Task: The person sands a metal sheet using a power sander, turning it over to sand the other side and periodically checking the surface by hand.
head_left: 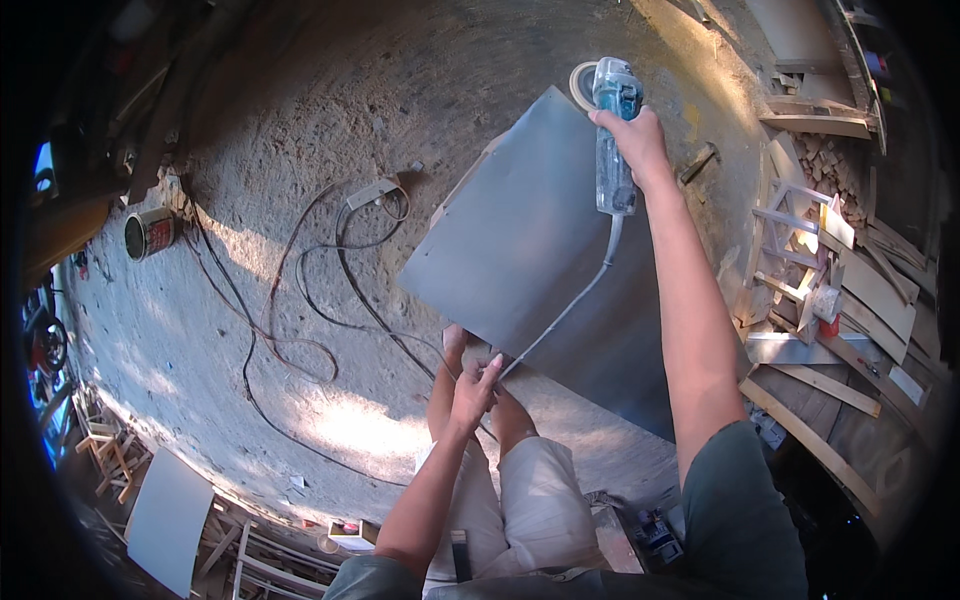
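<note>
My right hand is wrapped round the body of a dusty teal angle grinder, its round disc pointing to the far left. The tool is over the far right part of a large grey panel; I cannot tell whether the disc touches it. From the grinder's rear end a grey power cord runs down across the panel to my left hand. The fingers of that hand are closed on the cord, just off the panel's near edge and above my knees.
A power strip with tangled cables lies on the dusty floor at left, near a tin can. A hammer is right of the panel. Wooden frames and planks crowd the right side. A white board leans at lower left.
</note>
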Demonstrator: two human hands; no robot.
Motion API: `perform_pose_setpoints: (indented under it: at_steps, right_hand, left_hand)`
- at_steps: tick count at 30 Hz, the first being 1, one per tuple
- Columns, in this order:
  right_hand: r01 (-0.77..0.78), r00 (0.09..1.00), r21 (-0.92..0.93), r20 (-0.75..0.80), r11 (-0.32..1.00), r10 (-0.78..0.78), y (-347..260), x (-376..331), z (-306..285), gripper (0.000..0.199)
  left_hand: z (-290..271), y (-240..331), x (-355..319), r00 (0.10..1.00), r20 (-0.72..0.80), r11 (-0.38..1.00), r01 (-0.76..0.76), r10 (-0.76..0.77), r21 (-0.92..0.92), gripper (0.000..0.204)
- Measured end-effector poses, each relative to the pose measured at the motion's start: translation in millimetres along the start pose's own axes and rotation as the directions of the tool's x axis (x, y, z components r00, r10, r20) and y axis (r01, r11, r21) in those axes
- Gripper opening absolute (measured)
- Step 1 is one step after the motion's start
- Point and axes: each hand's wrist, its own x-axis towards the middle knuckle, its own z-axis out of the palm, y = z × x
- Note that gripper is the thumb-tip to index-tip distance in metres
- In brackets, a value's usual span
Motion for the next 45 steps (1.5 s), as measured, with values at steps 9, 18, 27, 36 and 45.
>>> perform_pose_setpoints:
  at_steps: [9, 18, 27, 36, 45]
  right_hand:
    - [-0.135, 0.978, 0.359, 0.198, 0.923, 0.066, -13.0, -9.7, 5.5, 0.033]
    - [-0.239, 0.958, 0.06, 0.176, 0.969, 0.225, 22.6, -54.8, -22.6, 0.085]
    - [-0.42, 0.907, 0.146, 0.078, 0.895, 0.413, 167.1, -121.9, -118.8, 0.081]
    - [-0.486, 0.855, 0.275, -0.047, 0.83, 0.516, 334.2, -212.4, -243.0, 0.071]
    - [-0.534, 0.794, 0.315, -0.131, 0.784, 0.594, 506.8, -285.7, -368.8, 0.073]
  left_hand:
    - [-13.3, 26.6, -20.7, 0.85, 0.289, 0.581, -0.515, 0.44, 0.631, 0.037]
    - [-5.2, 21.6, -11.5, 0.782, 0.394, 0.281, -0.565, 0.483, 0.776, 0.037]
    - [65.6, -2.5, -45.1, 0.66, 0.745, 0.122, -0.75, 0.094, 0.65, 0.063]
    - [249.9, 52.7, 51.8, 0.404, 0.767, -0.335, -0.726, 0.498, 0.6, 0.06]
    - [409.9, 20.9, 134.4, 0.567, 0.652, -0.616, -0.293, 0.504, 0.731, 0.108]
